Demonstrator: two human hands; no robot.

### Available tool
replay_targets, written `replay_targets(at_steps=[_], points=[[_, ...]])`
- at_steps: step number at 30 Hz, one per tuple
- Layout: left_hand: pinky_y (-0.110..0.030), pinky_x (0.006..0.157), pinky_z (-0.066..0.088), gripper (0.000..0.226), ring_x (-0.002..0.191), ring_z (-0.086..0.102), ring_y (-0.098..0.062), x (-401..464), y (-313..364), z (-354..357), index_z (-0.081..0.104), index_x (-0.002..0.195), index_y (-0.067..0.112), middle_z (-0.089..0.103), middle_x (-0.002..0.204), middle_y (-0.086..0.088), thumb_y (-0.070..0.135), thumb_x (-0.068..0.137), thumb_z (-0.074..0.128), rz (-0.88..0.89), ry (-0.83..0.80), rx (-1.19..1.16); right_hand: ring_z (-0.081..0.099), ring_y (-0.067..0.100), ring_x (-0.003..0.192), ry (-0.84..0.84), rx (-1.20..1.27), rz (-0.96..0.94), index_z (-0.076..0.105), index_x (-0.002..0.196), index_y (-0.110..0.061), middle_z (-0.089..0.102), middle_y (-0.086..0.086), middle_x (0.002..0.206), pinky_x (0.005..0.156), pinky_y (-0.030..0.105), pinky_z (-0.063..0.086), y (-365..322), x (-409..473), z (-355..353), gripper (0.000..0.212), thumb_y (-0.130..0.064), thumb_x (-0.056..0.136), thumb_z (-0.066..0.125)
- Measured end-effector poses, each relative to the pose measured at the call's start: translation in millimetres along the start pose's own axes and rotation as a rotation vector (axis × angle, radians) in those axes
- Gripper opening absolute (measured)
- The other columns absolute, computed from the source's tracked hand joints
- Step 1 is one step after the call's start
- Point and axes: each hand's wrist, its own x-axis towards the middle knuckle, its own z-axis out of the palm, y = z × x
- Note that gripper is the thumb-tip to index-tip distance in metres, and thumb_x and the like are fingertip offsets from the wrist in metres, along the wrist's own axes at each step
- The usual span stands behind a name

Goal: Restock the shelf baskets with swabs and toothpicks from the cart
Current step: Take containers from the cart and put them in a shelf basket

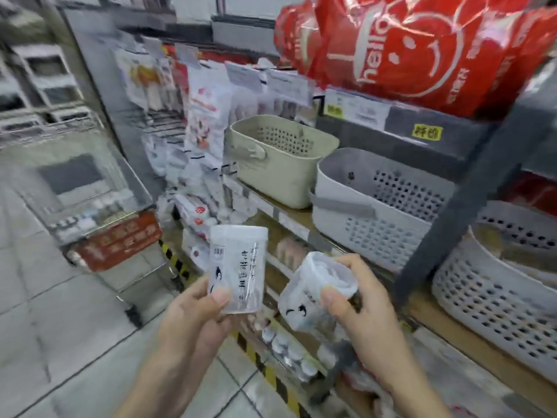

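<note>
Red bags (422,46) fill the top shelf at the far right, and below them I see the wooden shelf (470,336) running from far to near with three perforated baskets on it. The beige basket (280,164) stands farthest, the grey basket (376,206) just beside it, and the white basket (497,300) nearest, at the right edge. From this angle the beige and grey baskets look empty inside; the white one shows something brownish at its bottom, too blurred for me to name. So I judge the restocking barely begun, with most of the filling left to do. The cart is nowhere in my view.

Both hands are loaded and held near the shelf front, short of the baskets. My left hand (196,309) grips a clear jar (238,267) upright, thumb pressed on its front and fingers curled behind. My right hand (361,306) holds a second jar (316,294) tilted with its lid toward me, thumb and fingers pinching round its upper part. I take the pale contents to be swabs, though the blur makes that uncertain. Neither jar touches a basket yet; the grey one sits closest above them, so I expect the drop there or into the beige one.
</note>
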Motion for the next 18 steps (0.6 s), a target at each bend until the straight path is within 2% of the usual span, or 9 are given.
replay_targets(at_steps=[4,7,8,11,12,13,14,16,18], points=[[-0.032,0.076,0.057,0.112,0.104,0.066,-0.031,-18.4,33.2,-77.6,0.055,0.122,-0.003,0.066,0.116,-0.019,0.035,0.024,0.095,0.059,0.099,-0.025,0.062,0.001,0.081,-0.191,0.163,0.087,0.061,0.095,-0.028,0.065,-0.011,0.089,0.067,0.01,0.045,-6.7,34.9,82.3,0.044,-0.062,0.067,0.056],[-0.038,0.083,0.056,0.115,0.103,0.066,-0.035,-32.5,51.8,-139.2,0.053,0.12,-0.009,0.067,0.111,-0.022,0.033,0.022,0.095,0.099,0.246,0.012,0.065,-0.001,0.08,-0.342,0.285,0.181,0.064,0.093,-0.028,0.07,-0.013,0.087,0.069,0.012,0.049,-11.5,54.5,147.3,0.042,-0.059,0.065,0.063],[-0.038,0.08,0.057,0.116,0.099,0.067,-0.035,-36.6,57.0,-159.0,0.053,0.119,-0.007,0.069,0.108,-0.021,0.033,0.019,0.095,0.113,0.298,0.03,0.066,0.002,0.084,-0.405,0.308,0.203,0.066,0.094,-0.028,0.071,-0.01,0.091,0.072,0.016,0.051,-13.0,60.0,168.7,0.044,-0.06,0.064,0.064],[-0.028,0.067,0.058,0.109,0.091,0.07,-0.028,-47.0,73.5,-207.5,0.055,0.12,0.003,0.071,0.103,-0.013,0.021,0.018,0.091,0.15,0.391,0.094,0.066,0.018,0.099,-0.558,0.336,0.263,0.067,0.104,-0.026,0.07,0.003,0.103,0.087,0.039,0.054,-16.7,74.3,229.8,0.057,-0.063,0.061,0.066],[-0.025,0.065,0.057,0.101,0.089,0.071,-0.025,-49.6,78.6,-220.0,0.055,0.119,0.006,0.072,0.102,-0.011,0.017,0.023,0.084,0.153,0.409,0.105,0.066,0.019,0.1,-0.598,0.344,0.284,0.068,0.103,-0.026,0.07,0.003,0.103,0.089,0.041,0.053,-16.7,78.0,247.7,0.06,-0.067,0.058,0.07],[-0.025,0.064,0.057,0.094,0.088,0.071,-0.023,-51.1,83.0,-231.0,0.054,0.118,0.008,0.073,0.099,-0.009,0.017,0.027,0.077,0.151,0.43,0.108,0.067,0.017,0.098,-0.64,0.358,0.308,0.069,0.1,-0.027,0.071,0.001,0.1,0.085,0.038,0.054,-17.4,81.2,263.7,0.064,-0.07,0.054,0.073],[-0.027,0.068,0.057,0.091,0.088,0.071,-0.022,-50.2,86.4,-242.3,0.054,0.118,0.01,0.073,0.098,-0.007,0.019,0.03,0.074,0.145,0.447,0.104,0.067,0.015,0.094,-0.679,0.367,0.33,0.07,0.098,-0.028,0.071,-0.002,0.097,0.08,0.033,0.055,-17.1,84.2,278.2,0.065,-0.072,0.05,0.075],[-0.041,0.084,0.053,0.091,0.094,0.069,-0.024,-43.9,91.1,-261.9,0.053,0.121,0.012,0.071,0.103,-0.008,0.02,0.034,0.077,0.124,0.473,0.07,0.068,0.012,0.092,-0.751,0.353,0.349,0.069,0.101,-0.028,0.072,-0.003,0.097,0.075,0.025,0.053,-17.0,90.6,300.7,0.059,-0.065,0.055,0.072],[-0.052,0.096,0.045,0.097,0.104,0.066,-0.026,-31.2,96.9,-279.1,0.054,0.125,0.016,0.067,0.117,-0.009,0.03,0.036,0.089,0.107,0.474,0.003,0.068,0.012,0.095,-0.8,0.33,0.357,0.067,0.105,-0.029,0.072,-0.004,0.101,0.077,0.025,0.054,-16.8,103.2,317.5,0.055,-0.061,0.06,0.065]])
